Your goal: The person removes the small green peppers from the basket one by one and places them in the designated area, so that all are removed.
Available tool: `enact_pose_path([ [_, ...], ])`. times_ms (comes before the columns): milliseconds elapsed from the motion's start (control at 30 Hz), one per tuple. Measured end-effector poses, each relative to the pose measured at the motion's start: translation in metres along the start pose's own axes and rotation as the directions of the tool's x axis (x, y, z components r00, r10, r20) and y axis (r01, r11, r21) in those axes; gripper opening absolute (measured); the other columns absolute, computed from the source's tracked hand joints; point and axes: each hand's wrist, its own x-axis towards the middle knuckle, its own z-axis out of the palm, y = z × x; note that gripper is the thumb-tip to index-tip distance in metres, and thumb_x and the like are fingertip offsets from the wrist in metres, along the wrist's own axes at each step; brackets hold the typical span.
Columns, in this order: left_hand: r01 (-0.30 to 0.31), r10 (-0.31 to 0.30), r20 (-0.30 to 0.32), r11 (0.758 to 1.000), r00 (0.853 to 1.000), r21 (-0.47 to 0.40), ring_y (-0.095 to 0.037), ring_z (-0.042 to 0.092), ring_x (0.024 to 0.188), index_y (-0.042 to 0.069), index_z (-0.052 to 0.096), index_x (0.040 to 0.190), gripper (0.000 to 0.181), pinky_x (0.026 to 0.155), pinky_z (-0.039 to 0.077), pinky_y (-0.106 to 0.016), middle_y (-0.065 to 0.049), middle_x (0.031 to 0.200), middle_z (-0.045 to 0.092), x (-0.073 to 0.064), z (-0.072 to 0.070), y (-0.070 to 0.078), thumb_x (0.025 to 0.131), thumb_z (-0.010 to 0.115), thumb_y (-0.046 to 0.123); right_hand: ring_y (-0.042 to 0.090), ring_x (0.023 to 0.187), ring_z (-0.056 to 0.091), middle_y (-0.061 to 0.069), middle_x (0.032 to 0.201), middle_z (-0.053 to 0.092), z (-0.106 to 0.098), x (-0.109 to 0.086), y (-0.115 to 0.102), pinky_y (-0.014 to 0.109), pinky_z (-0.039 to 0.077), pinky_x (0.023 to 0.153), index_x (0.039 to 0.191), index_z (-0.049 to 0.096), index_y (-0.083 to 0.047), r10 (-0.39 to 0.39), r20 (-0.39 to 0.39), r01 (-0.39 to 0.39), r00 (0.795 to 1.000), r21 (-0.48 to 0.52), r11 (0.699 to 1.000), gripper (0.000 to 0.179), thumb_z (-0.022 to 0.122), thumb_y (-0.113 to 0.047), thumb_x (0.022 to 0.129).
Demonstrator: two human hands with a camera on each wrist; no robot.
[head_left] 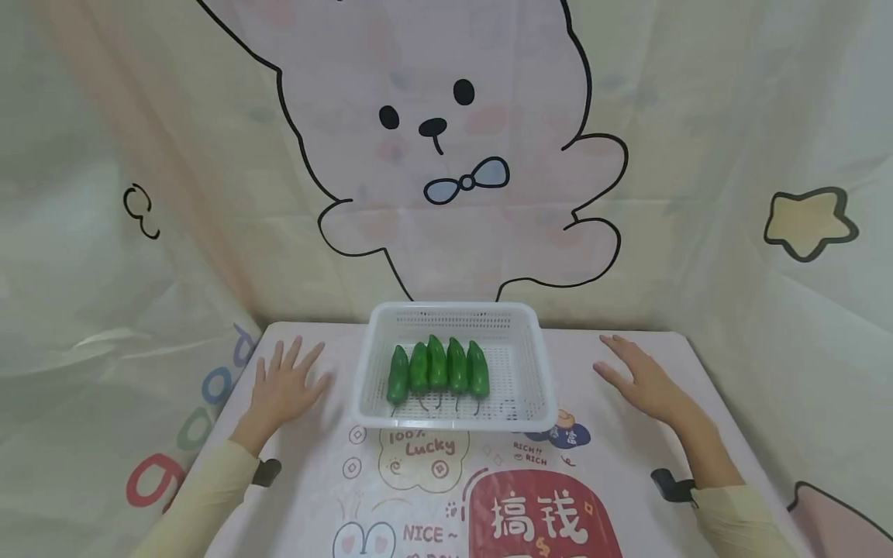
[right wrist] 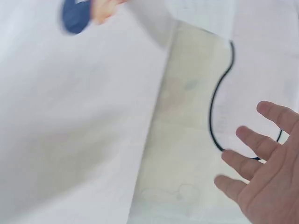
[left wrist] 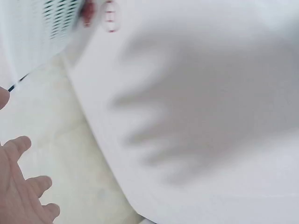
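In the head view, several green peppers (head_left: 437,366) lie side by side in a white plastic basket (head_left: 519,422), their thin stems toward the near side. My left hand (head_left: 284,390) is raised over the table left of the basket, fingers spread, holding nothing. On the other side, my right hand (head_left: 649,384) hovers with its fingers extended and nothing in it. Both hands are apart from the basket. The left wrist view catches part of the left hand (left wrist: 21,186) and the basket's slotted wall (left wrist: 28,37). Spread fingers of the right hand (right wrist: 268,172) appear in the right wrist view.
A printed white cover lies on the table (head_left: 321,496). Behind the basket hangs a curtain (head_left: 488,248) with a bear drawing, and more fabric (head_left: 788,325) closes in both sides. Each wrist wears a dark strap (head_left: 673,486).
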Motion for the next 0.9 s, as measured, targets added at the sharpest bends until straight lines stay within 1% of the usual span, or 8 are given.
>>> enact_pose_path([
  [133,-0.031,0.027,-0.023,0.983,0.999,-0.179,-0.061,0.025,0.138,0.001,0.045,0.148,0.059,0.107,0.017,-0.077,-0.035,0.151,0.036,0.018,-0.014,0.004,0.103,0.054,0.038,0.052,0.138,0.035,0.03,0.153,0.037,-0.011,0.014,-0.018,0.071,0.033,0.105,0.153,0.037,0.0,0.028,0.007,-0.029,1.0,0.198,0.98,0.064,0.054,-0.04,0.106],
  [200,-0.028,0.028,-0.006,0.944,1.0,-0.329,-0.06,0.029,0.137,-0.004,0.041,0.149,0.059,0.109,0.021,-0.073,-0.036,0.15,0.036,0.026,-0.021,0.008,0.106,0.051,0.035,0.05,0.135,0.042,0.027,0.15,0.043,-0.011,0.023,-0.026,0.069,0.037,0.103,0.151,0.041,0.0,0.008,-0.016,-0.003,1.0,0.292,0.956,0.059,0.054,-0.037,0.107],
  [233,-0.012,0.02,0.015,0.908,1.0,-0.419,-0.059,0.031,0.136,-0.005,0.038,0.15,0.059,0.11,0.024,-0.071,-0.036,0.15,0.037,0.03,-0.024,0.011,0.106,0.051,0.033,0.049,0.133,0.045,0.027,0.149,0.045,-0.009,0.027,-0.029,0.068,0.039,0.102,0.15,0.043,0.0,-0.008,-0.033,0.019,0.999,0.334,0.942,0.057,0.055,-0.034,0.107],
  [333,0.081,-0.01,0.11,0.738,0.994,-0.67,-0.056,0.037,0.134,-0.005,0.029,0.154,0.062,0.108,0.033,-0.066,-0.035,0.151,0.036,0.039,-0.027,0.02,0.107,0.051,0.029,0.044,0.129,0.051,0.024,0.144,0.052,-0.002,0.041,-0.038,0.065,0.041,0.102,0.147,0.048,0.0,-0.059,-0.076,0.086,0.995,0.431,0.898,0.051,0.058,-0.027,0.106],
  [400,0.148,-0.024,0.172,0.632,0.985,-0.761,-0.056,0.04,0.133,-0.001,0.03,0.155,0.062,0.106,0.039,-0.064,-0.034,0.151,0.037,0.043,-0.021,0.027,0.107,0.054,0.028,0.042,0.127,0.053,0.022,0.142,0.055,0.004,0.05,-0.045,0.064,0.042,0.103,0.146,0.05,0.001,-0.085,-0.095,0.12,0.992,0.472,0.873,0.049,0.061,-0.023,0.105],
  [467,0.176,-0.009,0.207,0.564,0.978,-0.807,-0.055,0.041,0.133,0.001,0.034,0.154,0.059,0.105,0.041,-0.062,-0.032,0.151,0.037,0.047,-0.011,0.034,0.106,0.057,0.025,0.041,0.126,0.055,0.021,0.14,0.056,0.009,0.059,-0.051,0.064,0.042,0.102,0.145,0.051,0.0,-0.094,-0.102,0.133,0.99,0.498,0.857,0.048,0.063,-0.021,0.104],
  [667,0.199,-0.063,0.197,0.552,0.978,-0.81,-0.047,0.053,0.124,0.007,0.056,0.141,0.045,0.096,0.051,-0.055,-0.024,0.148,0.046,0.048,0.029,0.056,0.099,0.068,0.019,0.044,0.121,0.058,0.025,0.138,0.056,0.013,0.077,-0.088,0.064,0.044,0.1,0.142,0.052,0.004,-0.129,-0.093,0.159,0.987,0.541,0.826,0.045,0.065,-0.012,0.101],
  [900,0.22,-0.133,0.177,0.516,0.975,-0.828,-0.046,0.056,0.121,0.011,0.052,0.141,0.044,0.088,0.057,-0.05,-0.022,0.146,0.046,0.042,0.053,0.065,0.099,0.067,0.012,0.042,0.113,0.063,0.029,0.135,0.057,0.009,0.085,-0.124,0.06,0.048,0.099,0.139,0.055,0.006,-0.161,-0.071,0.173,0.984,0.579,0.797,0.044,0.067,-0.007,0.099],
])
